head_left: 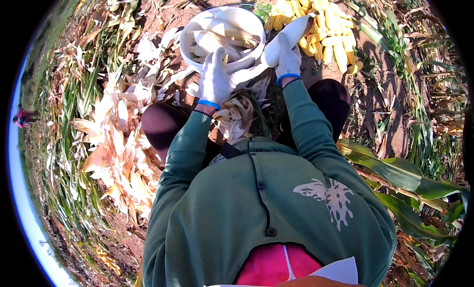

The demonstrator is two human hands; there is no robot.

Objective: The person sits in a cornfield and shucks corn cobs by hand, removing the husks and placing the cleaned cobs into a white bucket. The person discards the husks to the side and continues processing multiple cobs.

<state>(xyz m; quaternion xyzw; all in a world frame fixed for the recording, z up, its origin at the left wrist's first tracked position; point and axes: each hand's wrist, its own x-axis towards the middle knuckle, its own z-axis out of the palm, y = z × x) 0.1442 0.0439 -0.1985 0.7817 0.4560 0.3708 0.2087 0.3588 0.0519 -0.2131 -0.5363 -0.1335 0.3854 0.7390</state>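
Note:
In white gloves with blue cuffs, both my hands work in front of my knees. My right hand is wrapped round the lower part of an ear of corn, still covered in pale husk, its dark tip pointing up and right. A strip of corn husk stretches from that ear across to my left hand, which is closed on it with the thumb up. Just beyond my left hand stands a white bucket holding several ears in pale husk. Bare yellow corn cobs lie heaped beyond my right hand.
A large pile of dry husks spreads along my left side. More loose husks lie between my knees. Cut stalks and green leaves are on the right. Far left, a distant person shows small.

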